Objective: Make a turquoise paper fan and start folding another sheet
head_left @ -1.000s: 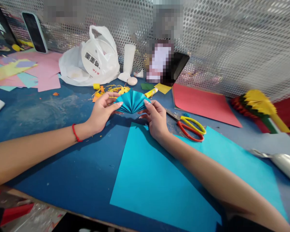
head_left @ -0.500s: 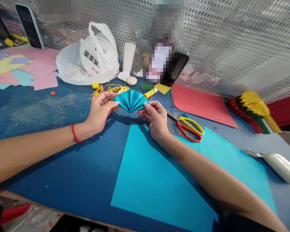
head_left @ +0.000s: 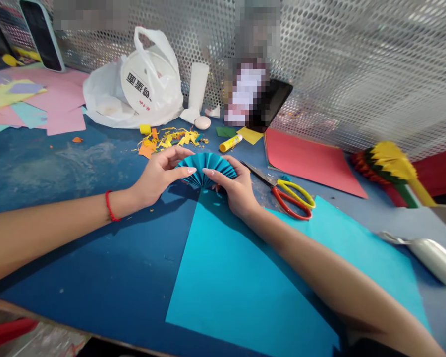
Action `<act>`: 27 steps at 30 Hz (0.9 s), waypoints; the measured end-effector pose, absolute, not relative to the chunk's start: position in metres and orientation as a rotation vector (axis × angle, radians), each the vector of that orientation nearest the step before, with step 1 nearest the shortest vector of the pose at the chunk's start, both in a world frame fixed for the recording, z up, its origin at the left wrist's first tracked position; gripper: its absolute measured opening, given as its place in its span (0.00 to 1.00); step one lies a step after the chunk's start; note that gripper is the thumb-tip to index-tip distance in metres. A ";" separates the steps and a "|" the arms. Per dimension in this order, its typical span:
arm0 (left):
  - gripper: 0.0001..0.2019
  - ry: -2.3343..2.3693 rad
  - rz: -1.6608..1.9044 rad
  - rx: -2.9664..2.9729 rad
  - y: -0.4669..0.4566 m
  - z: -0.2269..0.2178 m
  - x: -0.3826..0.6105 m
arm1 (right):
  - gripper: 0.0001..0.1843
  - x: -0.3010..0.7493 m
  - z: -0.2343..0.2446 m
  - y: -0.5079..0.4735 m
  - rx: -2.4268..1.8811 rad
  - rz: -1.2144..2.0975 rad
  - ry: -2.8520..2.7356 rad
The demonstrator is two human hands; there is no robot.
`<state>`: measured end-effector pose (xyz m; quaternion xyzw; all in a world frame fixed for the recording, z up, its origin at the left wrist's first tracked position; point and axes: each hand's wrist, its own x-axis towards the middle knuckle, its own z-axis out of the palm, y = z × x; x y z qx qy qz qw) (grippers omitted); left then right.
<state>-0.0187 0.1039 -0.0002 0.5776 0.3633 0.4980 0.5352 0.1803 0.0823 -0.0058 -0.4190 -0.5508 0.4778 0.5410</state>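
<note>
A pleated blue paper fan [head_left: 208, 162] is spread in a half circle between my two hands, just above the table. My left hand [head_left: 158, 174] pinches its left side, thumb on the near face and fingers behind. On its right side my right hand [head_left: 241, 186] grips it the same way, the thumb lying across the pleats towards the middle. Both thumb tips almost meet over the folds. Beneath my right hand and forearm lies a large sheet of blue paper [head_left: 223, 277]. Scissors [head_left: 282, 191] with yellow and red handles rest just right of my right hand, blades towards it.
Yellow and orange paper scraps [head_left: 171, 138] and a glue stick [head_left: 230, 143] lie beyond the fan. Farther back stand a white plastic bag [head_left: 107, 99] and phones against a perforated metal screen. Red paper [head_left: 312, 161], a layered paper piece [head_left: 392, 166] and a silvery object [head_left: 436, 260] are at right.
Both hands have lowered the fan slightly towards me. Its pleats are spread wider and rounder, and my thumbs have moved inward over the folds.
</note>
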 end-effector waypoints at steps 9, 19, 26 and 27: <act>0.16 0.897 1.088 1.487 0.103 0.003 -0.018 | 0.21 0.176 -0.003 0.080 -0.972 1.155 -1.251; 0.17 0.891 1.119 1.439 0.113 -0.004 -0.020 | 0.23 0.176 -0.004 0.082 -0.972 1.151 -1.219; 0.16 0.904 1.198 1.352 0.113 -0.002 -0.020 | 0.22 0.175 -0.005 0.084 -0.943 1.140 -1.192; 0.15 0.910 1.235 1.325 0.113 -0.002 -0.021 | 0.22 0.175 -0.006 0.085 -0.949 1.131 -1.187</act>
